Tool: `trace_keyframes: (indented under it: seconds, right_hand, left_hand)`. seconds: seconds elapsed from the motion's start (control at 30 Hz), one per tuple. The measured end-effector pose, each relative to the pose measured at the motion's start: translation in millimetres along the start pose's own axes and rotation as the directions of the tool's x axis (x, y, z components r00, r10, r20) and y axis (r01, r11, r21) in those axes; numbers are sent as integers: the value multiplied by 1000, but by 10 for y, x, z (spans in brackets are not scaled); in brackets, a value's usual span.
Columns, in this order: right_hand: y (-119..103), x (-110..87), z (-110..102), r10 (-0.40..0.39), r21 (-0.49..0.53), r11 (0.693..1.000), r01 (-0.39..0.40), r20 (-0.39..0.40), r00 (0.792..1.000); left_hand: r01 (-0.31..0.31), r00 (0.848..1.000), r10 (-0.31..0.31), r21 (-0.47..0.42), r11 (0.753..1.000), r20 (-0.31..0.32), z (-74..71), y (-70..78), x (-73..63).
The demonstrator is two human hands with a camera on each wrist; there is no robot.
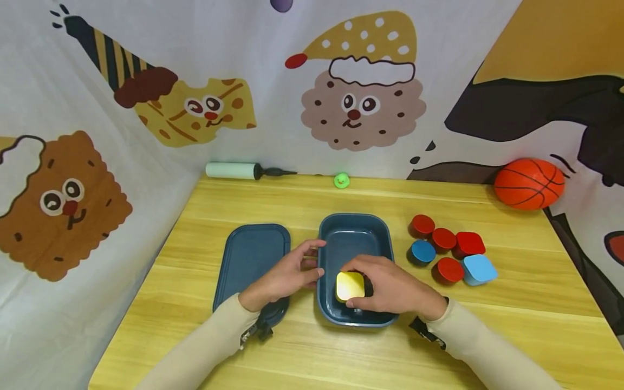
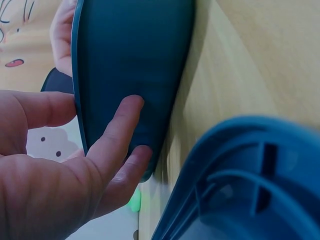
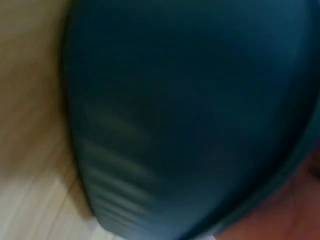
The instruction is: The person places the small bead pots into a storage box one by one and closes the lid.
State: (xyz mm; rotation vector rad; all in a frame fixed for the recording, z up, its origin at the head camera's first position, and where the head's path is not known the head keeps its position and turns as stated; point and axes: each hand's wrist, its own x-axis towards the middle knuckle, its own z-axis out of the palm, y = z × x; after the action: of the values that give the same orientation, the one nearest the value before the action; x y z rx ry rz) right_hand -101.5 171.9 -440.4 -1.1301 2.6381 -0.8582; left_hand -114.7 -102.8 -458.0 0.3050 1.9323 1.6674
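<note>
A dark blue rectangular box [image 1: 348, 246] stands without its lid on the table. Inside its near end, my right hand [image 1: 392, 284] grips a yellow rounded-square block [image 1: 349, 286] between thumb and fingers. The left hand [image 1: 287, 273] rests at the box's left wall, its fingers spread; in the left wrist view its fingertips [image 2: 132, 102] press on the outer wall and the thumb reaches the rim. The box's outer wall [image 3: 175, 100] fills most of the right wrist view and hides the block and most of that hand.
The matching blue lid [image 1: 253, 254] lies left of the box, under the left wrist. To the right sit several red blocks [image 1: 447, 271], a dark blue round block [image 1: 421, 253] and a light blue block [image 1: 480, 270]. Along the back are a pump [image 1: 234, 170], green duck [image 1: 342, 180] and orange ball [image 1: 528, 184].
</note>
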Motion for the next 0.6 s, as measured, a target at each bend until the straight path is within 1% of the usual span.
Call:
trace_keyframes:
  seconds: [0.17, 0.33, 0.47, 0.6]
  right_hand:
    - [-73, 56, 92, -7, -5, 1000, 7, 55, 998]
    - [-94, 94, 194, -21, -11, 1000, 22, 106, 994]
    - [-82, 107, 243, -34, -7, 999, 36, 126, 991]
    - [-78, 124, 240, -48, 23, 999, 45, 141, 989]
  left_hand:
    - [-5, 1000, 5, 2, 1000, 4, -4, 4, 2]
    - [-10, 1000, 10, -13, 1000, 4, -1, -6, 10]
    - [-7, 1000, 7, -17, 1000, 7, 2, -9, 14]
    - [3, 1000, -3, -8, 1000, 8, 1, 1, 5]
